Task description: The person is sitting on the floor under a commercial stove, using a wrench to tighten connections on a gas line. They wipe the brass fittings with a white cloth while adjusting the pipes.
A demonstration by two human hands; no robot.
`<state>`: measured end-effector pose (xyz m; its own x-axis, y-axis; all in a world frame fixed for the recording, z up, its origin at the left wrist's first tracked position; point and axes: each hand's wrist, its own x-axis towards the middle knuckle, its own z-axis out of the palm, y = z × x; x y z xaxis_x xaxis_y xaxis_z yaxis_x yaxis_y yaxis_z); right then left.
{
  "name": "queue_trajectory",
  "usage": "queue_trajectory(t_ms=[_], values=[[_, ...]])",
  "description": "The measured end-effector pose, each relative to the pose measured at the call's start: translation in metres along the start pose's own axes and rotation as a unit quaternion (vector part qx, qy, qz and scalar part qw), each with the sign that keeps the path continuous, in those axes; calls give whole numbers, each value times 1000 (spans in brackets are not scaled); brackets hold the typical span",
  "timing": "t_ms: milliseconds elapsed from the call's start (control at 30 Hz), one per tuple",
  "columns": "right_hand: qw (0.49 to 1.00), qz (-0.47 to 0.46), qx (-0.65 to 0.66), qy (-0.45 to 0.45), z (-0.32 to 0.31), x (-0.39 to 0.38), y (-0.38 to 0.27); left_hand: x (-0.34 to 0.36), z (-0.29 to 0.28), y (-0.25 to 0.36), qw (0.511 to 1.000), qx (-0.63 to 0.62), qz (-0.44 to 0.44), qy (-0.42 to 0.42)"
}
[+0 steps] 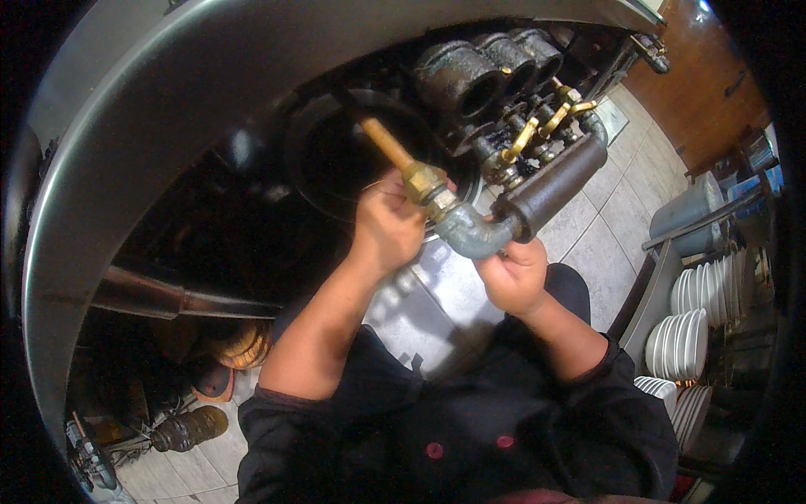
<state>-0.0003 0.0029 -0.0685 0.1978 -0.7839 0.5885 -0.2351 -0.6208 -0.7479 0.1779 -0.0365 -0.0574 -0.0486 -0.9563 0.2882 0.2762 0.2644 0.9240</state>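
A pipe assembly has a copper-coloured tube, a brass fitting, a grey elbow and a dark cylindrical pipe with brass valve levers above it. My left hand is closed behind the brass fitting, its fingers partly hidden. Below the elbow, my right hand has curled fingers holding the underside of the assembly; what exactly they grip is partly hidden. Three blackened round castings sit behind the valves.
A curved steel rim arches over the dark cavity. A lower pipe runs at left. Stacked white plates and a grey bin are at right, beside tiled floor and a wooden door.
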Motion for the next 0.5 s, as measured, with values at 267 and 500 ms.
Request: queue_trajectory(t_ms=[267,500], values=[[999,-31,-22,-13,-2,3,0,0,0,-8,1000,-20,-9,7],[999,-23,-23,29,0,0,6,1,-2,-11,999,-45,-11,-17]])
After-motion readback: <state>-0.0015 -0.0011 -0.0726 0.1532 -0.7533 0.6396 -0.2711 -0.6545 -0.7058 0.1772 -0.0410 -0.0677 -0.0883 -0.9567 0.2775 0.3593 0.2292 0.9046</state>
